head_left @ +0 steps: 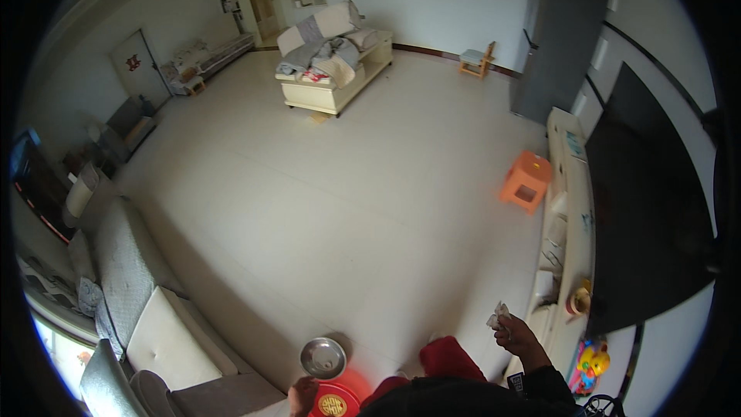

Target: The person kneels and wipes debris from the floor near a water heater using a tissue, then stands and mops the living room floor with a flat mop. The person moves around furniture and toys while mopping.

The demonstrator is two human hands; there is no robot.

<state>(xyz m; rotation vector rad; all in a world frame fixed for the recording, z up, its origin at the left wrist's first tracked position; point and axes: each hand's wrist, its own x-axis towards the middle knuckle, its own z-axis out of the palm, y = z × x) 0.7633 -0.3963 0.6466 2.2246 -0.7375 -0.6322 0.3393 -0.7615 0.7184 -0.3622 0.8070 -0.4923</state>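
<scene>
- A grey sofa (127, 251) runs along the left side, with a cream cushion (171, 336) at its near end.
- The left grip (302, 397) is at the lower edge, against the left side of a red object (349, 392) with a round gold emblem; whether its fingers are closed on that, I cannot tell.
- A shiny metal bowl (323, 358) sits just beyond the red object; what supports it is unclear.
- A crumpled white tissue (500, 316) is raised above the floor (324, 224), right of the person's red-clad leg (454, 359).
- The right grip (520, 338) pinches that tissue between its fingertips.
- Beyond it, an orange stool (527, 179) stands beside a long white cabinet (575, 259).
</scene>
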